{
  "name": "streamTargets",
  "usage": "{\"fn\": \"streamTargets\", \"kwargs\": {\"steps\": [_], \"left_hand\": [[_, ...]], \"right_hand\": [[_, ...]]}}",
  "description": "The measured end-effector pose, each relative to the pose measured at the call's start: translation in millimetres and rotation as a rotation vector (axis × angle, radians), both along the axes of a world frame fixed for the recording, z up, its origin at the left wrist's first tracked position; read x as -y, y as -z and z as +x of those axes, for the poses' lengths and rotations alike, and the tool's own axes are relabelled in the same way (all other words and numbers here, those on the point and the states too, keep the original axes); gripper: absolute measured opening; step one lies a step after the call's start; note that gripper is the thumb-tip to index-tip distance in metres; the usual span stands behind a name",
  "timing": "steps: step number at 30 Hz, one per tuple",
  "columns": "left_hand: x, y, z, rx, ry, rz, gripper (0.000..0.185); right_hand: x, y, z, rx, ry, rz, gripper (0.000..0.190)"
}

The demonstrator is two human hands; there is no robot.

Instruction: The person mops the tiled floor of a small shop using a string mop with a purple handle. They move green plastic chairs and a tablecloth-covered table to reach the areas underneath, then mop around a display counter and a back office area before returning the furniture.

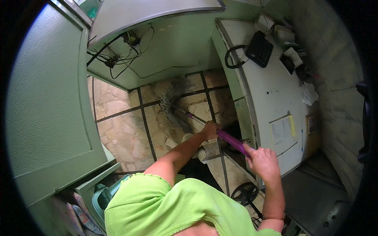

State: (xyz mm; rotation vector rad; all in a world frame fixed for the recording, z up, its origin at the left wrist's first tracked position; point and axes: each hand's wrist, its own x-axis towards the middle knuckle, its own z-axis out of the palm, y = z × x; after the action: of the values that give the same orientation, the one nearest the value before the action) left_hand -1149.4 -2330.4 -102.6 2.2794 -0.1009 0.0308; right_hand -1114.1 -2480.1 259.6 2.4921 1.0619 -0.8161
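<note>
Both of my hands grip one long string mop. My left hand [210, 130] is closed around the metal part of the mop handle [198, 119], just below its purple grip [233, 142]. Higher up, at the end of that purple grip, my right hand [263, 163] is wrapped near the desk's front edge. The grey mop head [172, 101] lies spread on the tiled floor [124, 129], its strands fanned out towards the green wall. My feet, in light perforated shoes [201, 154], are partly hidden under my left forearm.
To the right stands a white-topped desk [260, 97] with a black telephone [260, 48] and papers [282, 129]. Loose cables [118, 59] hang below a counter [156, 7]. A green partition [50, 88] rises at left, above a teal bin [100, 197]. A black round-based stand [244, 193] is by my right side.
</note>
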Motion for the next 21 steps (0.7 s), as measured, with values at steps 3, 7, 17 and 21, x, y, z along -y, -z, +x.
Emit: {"fn": "streamTargets", "kwargs": {"steps": [3, 7, 17, 21], "left_hand": [[33.0, -2.6, 21.2, -0.011, -0.030, -0.024, 0.023], [61.1, -16.7, 89.4, 0.042, 0.079, -0.147, 0.021], [-23.5, -42.9, 107.8, -0.163, 0.182, -0.097, 0.028], [-102.6, -35.2, 52.1, -0.043, -0.065, -0.037, 0.024]], "right_hand": [[24.9, -10.4, -4.8, 0.133, 0.008, 0.011, 0.039], [28.6, -14.4, -2.4, 0.363, 0.024, -0.094, 0.038], [-38.5, -40.6, 55.5, -0.061, 0.063, -0.018, 0.047], [-86.6, -9.5, 51.0, -0.094, -0.053, 0.114, 0.049]]}}
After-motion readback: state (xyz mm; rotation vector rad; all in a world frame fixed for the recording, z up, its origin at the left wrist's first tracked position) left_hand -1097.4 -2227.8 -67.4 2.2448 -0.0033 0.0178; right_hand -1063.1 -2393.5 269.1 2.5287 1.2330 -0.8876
